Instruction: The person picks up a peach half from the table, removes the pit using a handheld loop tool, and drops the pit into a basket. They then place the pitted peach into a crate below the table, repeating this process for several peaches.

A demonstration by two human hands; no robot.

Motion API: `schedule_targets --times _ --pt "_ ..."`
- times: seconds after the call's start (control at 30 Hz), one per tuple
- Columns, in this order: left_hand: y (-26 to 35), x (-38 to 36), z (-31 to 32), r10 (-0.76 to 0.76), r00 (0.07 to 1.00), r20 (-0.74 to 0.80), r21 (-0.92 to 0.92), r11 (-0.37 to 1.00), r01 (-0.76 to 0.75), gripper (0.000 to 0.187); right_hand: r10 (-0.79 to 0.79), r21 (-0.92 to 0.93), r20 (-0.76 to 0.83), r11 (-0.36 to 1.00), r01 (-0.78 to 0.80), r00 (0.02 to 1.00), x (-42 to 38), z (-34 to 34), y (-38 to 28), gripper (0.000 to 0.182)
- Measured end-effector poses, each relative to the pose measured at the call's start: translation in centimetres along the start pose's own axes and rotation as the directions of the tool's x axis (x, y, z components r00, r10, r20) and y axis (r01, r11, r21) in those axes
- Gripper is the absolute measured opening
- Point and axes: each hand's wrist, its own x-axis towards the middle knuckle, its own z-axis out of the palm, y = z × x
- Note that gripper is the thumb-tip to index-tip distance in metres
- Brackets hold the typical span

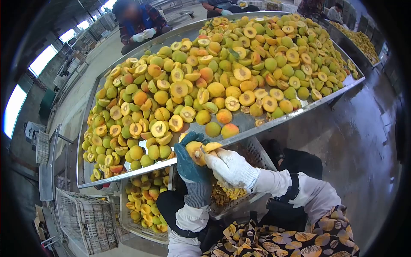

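My left hand [188, 160], in a dark green coated glove, is closed around a yellow peach half [195, 153] just past the near edge of the metal table [239, 129]. My right hand [231, 168], in a white knit glove, is closed against the fruit's right side. A thin curved blade [203, 153] shows between the hands; its handle is hidden in the right glove. A loose yellow piece [212, 146] lies along the top of my right fingers. Halved peaches [179, 89], yellow, green and reddish, are heaped on the table beyond.
Below the table edge stand a crate of peach pieces [147, 201] and a crate with pits and scraps [229, 192]. Stacked crates [87, 220] are at lower left. Gloved co-workers [141, 30] sit across the table. Another fruit-covered table [357, 40] is at upper right.
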Motion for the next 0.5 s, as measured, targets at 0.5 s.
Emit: schedule_targets --times 0.5 --pt "2.5 -1.7 0.0 -0.004 0.999 0.041 0.370 0.929 -0.011 0.062 0.023 -0.107 0.127 0.994 -0.009 0.992 0.8 0.6 2.1 0.052"
